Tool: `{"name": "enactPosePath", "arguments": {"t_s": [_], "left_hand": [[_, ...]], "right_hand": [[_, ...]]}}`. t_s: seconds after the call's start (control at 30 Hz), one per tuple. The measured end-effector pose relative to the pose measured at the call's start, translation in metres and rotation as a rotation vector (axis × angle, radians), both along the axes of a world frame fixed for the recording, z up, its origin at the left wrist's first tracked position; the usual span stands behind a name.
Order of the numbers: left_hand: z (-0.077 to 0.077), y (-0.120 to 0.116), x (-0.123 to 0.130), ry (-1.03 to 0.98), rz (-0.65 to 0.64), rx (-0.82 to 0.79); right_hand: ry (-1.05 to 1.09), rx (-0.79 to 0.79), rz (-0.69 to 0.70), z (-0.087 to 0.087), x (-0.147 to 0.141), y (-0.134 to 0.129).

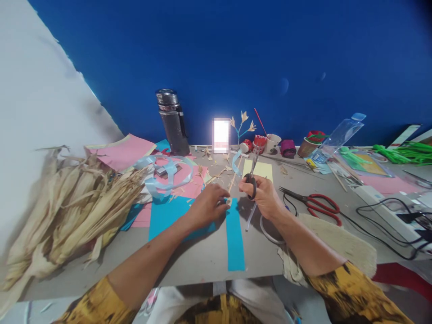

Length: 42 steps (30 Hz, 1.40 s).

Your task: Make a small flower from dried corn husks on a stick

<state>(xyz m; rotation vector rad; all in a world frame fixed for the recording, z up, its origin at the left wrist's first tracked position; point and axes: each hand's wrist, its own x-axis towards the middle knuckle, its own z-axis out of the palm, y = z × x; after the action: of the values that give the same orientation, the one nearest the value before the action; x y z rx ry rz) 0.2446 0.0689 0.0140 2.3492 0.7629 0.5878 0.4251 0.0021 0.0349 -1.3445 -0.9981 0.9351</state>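
My right hand (261,193) is closed on the black-handled scissors (251,184), whose blades point up and away from me. My left hand (212,201) is bent over the table, its thumb and fingertips at a small pale piece (229,202) by the top end of a blue paper strip (235,238); it seems to pinch that piece. A thin pale stick (235,176) lies just beyond my left fingertips. Under my left forearm is a larger blue sheet (168,218). A yellow paper (258,170) lies behind my right hand.
Dried corn husks (77,216) and curled light-blue ribbon (158,186) lie left, below a dark flask (173,128). Red-handled scissors (324,204), a cable, a power strip (378,204) and a tilted plastic bottle (340,137) are right. Husk flowers (243,118) and cups stand by the wall.
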Motion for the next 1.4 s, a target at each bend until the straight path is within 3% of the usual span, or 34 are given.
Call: {"name": "enactPosePath", "arguments": {"t_s": [0.13,0.4,0.5,0.63,0.73,0.9,1.1,1.4], "left_hand": [[-0.005,-0.002,0.001,0.198,-0.112,0.245],[-0.008,-0.004,0.004,0.321,-0.102,0.371],[-0.004,-0.001,0.004,0.116,-0.045,0.186],[0.006,0.004,0.000,-0.198,0.110,-0.355],[0.013,0.005,-0.003,-0.291,0.130,-0.605],[0.014,0.005,-0.003,-0.352,0.100,-0.736],[0.011,-0.005,0.002,-0.586,0.068,-1.122],[0.010,-0.005,0.007,-0.642,0.169,-1.114]], "right_hand": [[-0.038,-0.015,-0.001,0.001,-0.002,-0.001],[-0.049,-0.028,0.040,0.001,0.000,0.001],[-0.041,-0.040,0.039,-0.002,0.001,0.003],[-0.030,-0.097,0.090,-0.005,0.000,0.004],[-0.019,-0.156,0.162,-0.003,-0.002,0.002],[0.036,-0.147,0.211,0.002,-0.006,0.000],[0.147,-0.067,0.086,0.000,-0.010,-0.001],[0.071,-0.023,0.037,-0.006,-0.010,-0.001]]}}
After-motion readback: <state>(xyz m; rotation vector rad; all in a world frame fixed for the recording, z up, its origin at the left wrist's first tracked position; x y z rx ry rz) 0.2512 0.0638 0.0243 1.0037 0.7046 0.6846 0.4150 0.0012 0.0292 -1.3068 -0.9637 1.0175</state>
